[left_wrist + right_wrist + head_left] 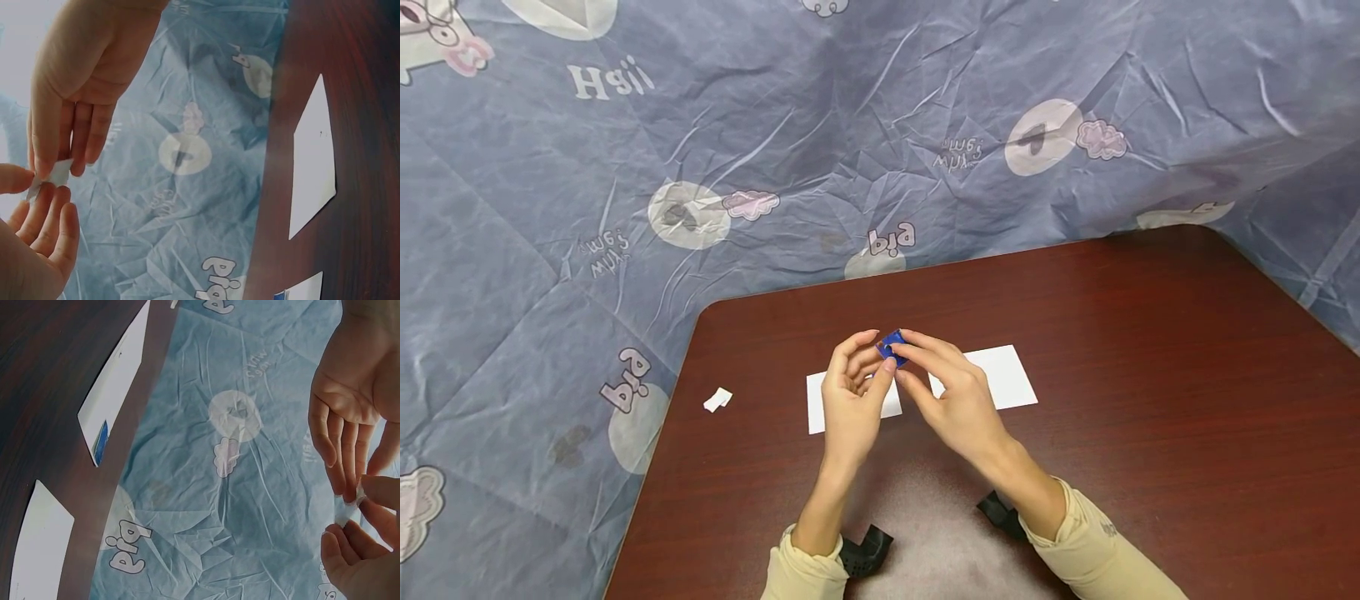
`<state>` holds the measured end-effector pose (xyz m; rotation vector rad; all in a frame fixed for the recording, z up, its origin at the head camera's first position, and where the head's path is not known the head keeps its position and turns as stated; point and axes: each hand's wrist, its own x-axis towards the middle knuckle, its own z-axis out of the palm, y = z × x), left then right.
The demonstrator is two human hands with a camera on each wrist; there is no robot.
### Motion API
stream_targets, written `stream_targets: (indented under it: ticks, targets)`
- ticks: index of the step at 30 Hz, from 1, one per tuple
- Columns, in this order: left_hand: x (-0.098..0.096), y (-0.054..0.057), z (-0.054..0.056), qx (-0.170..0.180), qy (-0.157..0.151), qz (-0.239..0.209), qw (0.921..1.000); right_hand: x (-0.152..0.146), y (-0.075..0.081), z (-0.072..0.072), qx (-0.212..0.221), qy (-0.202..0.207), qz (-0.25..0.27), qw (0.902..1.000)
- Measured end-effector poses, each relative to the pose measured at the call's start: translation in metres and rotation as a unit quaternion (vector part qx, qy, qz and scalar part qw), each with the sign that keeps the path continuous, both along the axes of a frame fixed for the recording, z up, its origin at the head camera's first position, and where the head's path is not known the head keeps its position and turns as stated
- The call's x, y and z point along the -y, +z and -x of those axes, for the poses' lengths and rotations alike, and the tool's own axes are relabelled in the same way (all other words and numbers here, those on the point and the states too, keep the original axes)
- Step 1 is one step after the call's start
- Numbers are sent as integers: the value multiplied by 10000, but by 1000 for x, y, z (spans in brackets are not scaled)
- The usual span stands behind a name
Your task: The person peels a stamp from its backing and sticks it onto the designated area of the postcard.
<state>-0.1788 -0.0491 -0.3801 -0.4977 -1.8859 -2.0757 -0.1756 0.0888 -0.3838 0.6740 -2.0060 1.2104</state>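
In the head view, my left hand (853, 408) and right hand (958, 400) meet above the table, around a small, thin blue square (896, 337). The left thumb and fingers pinch its near edge. Fingertips of the right hand grip its far and right side. From beneath, in the left wrist view, the same piece (61, 173) looks pale and whitish; the right wrist view shows this pale underside (344, 511) between the fingertips too. Fingers hide part of it. Below the hands lie two white sheets, a left one (817, 412) and a right one (1011, 379).
White paper scraps (718, 400) lie near the left edge of the brown table (1150, 350). A blue piece (101, 444) is on one white sheet in the right wrist view. Behind the table hangs a printed blue-grey cloth (820, 133). Black wrist mounts (867, 554) sit by the sleeves.
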Motion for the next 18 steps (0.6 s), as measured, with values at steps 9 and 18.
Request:
stream_targets:
  ticks: [9, 18]
  targets:
    - [1, 0, 2, -1, 195, 62, 9998, -3, 0, 2, 39, -52, 5, 10000]
    - [4, 1, 3, 109, 122, -132, 9998, -7, 3, 4, 104, 40, -13, 9999]
